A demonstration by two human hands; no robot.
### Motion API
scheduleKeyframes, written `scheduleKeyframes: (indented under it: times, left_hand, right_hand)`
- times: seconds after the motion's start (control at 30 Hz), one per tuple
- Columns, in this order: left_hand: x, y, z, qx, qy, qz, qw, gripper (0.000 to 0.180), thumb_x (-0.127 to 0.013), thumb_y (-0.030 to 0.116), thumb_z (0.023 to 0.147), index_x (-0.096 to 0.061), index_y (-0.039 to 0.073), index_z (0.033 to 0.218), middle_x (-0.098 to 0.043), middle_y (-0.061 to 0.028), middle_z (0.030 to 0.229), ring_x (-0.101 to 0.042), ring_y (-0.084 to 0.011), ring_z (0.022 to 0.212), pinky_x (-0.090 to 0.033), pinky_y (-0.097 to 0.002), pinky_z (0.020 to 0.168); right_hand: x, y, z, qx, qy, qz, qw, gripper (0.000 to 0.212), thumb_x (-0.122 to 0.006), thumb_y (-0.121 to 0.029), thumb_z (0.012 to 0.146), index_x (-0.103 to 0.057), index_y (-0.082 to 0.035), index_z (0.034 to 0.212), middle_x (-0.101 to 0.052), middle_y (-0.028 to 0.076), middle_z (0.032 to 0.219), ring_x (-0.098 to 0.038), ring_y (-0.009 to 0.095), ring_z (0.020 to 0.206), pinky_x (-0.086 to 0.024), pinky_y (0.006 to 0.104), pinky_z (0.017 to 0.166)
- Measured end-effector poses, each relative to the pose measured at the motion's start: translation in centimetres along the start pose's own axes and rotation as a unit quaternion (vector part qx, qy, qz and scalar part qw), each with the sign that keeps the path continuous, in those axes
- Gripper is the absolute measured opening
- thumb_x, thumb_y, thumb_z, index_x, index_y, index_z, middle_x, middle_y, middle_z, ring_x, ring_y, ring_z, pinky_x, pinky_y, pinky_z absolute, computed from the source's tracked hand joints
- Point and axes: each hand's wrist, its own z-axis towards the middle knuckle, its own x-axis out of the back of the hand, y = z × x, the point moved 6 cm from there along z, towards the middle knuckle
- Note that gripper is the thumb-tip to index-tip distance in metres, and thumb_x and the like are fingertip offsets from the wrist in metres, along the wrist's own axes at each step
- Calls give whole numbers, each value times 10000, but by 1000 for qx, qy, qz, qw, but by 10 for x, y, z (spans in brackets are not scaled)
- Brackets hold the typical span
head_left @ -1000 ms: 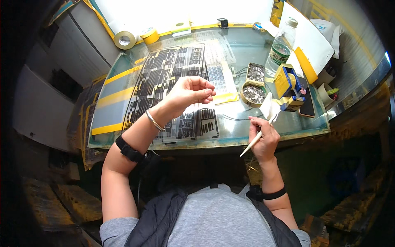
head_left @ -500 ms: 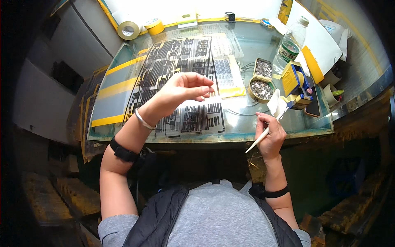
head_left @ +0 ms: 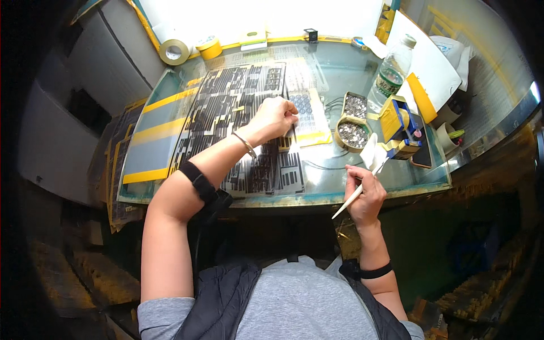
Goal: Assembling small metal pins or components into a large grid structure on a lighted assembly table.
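Note:
My left hand (head_left: 276, 120) hovers over or touches the right edge of a large clear film sheet with black bar patterns (head_left: 226, 107). Its thumb and fingertips are pinched together; whatever may be between them is too small to make out. Right of it lies a pale sheet with round blue marks and a yellow strip (head_left: 313, 137). By the table's front edge, my right hand (head_left: 367, 198) is closed round a slim white tapered stick (head_left: 347, 203), its point toward the lower left. A crumpled white piece (head_left: 371, 153) shows just beyond that hand; whether it joins the stick is unclear.
Two small containers of grey-white bits (head_left: 352, 135) stand right of centre. Beside them are a blue and yellow tape dispenser (head_left: 399, 127) and a clear plastic bottle (head_left: 391, 76). Tape rolls (head_left: 174, 51) sit at the back left. The glass tabletop (head_left: 340, 181) ends near my waist.
My left hand has reached farther right and forward over the film, and its fingers have closed into a pinch. My right hand keeps its grip on the stick. The whole view has shifted slightly.

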Motion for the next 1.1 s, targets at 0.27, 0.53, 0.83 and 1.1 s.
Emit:
scheduleKeyframes:
  times: [0.27, 0.53, 0.83, 1.1]
  left_hand:
    - [-18, -5, 20, 31, 6, 23, 999, 138, -737, 135, 805, -739, 15, 874, -704, -155, 773, -689, -250, 723, -541, -344, 707]
    - [-30, -6, 22, -1, -21, 112, 993, 150, -644, 113, 876, -651, -25, 815, -656, -242, 824, -654, -394, 841, -513, -443, 770]
    - [-25, -6, 16, -28, 9, 82, 996, 177, -607, 164, 932, -617, -11, 917, -629, -213, 866, -621, -364, 842, -494, -430, 787]
    - [-33, 73, 32, -87, -38, -39, 995, 201, -642, 192, 919, -644, -7, 943, -653, -199, 791, -644, -293, 732, -496, -382, 680]
  right_hand:
    - [2, 3, -3, -4, 1, 2, 1000, 176, -683, 27, 782, -617, -55, 923, -731, 80, 907, -683, 277, 749, -540, 356, 668]
    - [3, 0, -2, 12, 10, -3, 1000, 188, -694, 56, 780, -610, -50, 911, -737, 87, 896, -694, 258, 730, -542, 330, 661]
    - [2, 1, -3, 12, 9, 8, 1000, 204, -692, 23, 771, -613, -68, 936, -723, 81, 907, -681, 292, 758, -546, 372, 665]
    - [3, 3, -4, 8, 10, 9, 1000, 219, -693, 28, 766, -608, -74, 940, -722, 73, 906, -674, 292, 745, -540, 375, 663]
